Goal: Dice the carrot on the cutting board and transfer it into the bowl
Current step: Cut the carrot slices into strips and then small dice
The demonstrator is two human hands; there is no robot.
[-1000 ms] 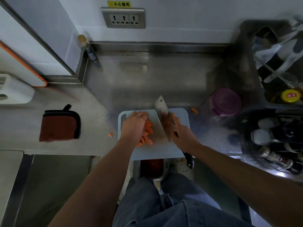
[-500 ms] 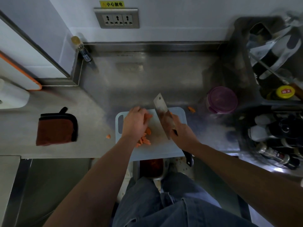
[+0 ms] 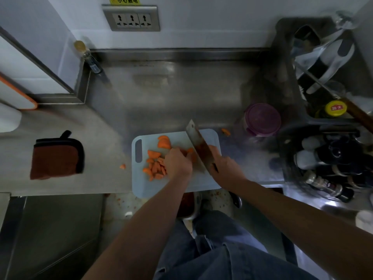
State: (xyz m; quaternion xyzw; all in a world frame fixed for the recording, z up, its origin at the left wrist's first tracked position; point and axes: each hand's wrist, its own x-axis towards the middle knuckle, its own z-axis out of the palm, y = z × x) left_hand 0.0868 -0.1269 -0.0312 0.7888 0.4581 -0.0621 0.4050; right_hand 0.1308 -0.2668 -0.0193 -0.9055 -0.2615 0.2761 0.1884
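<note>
Carrot [image 3: 155, 164] cut into orange half-moon slices and chunks, strewn over left half of pale blue board [image 3: 210, 138], left hand [image 3: 177, 164] curled down holding pieces beside cleaver [image 3: 198, 146], right hand [image 3: 224, 166] gripping its handle, two stray bits on counter [image 3: 181, 98]

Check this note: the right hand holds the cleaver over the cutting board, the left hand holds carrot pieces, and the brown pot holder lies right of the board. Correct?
One slip: the pot holder lies left of the cutting board, not right, as the head view shows. The right hand does hold the cleaver over the board, and the left hand holds carrot pieces.
</note>
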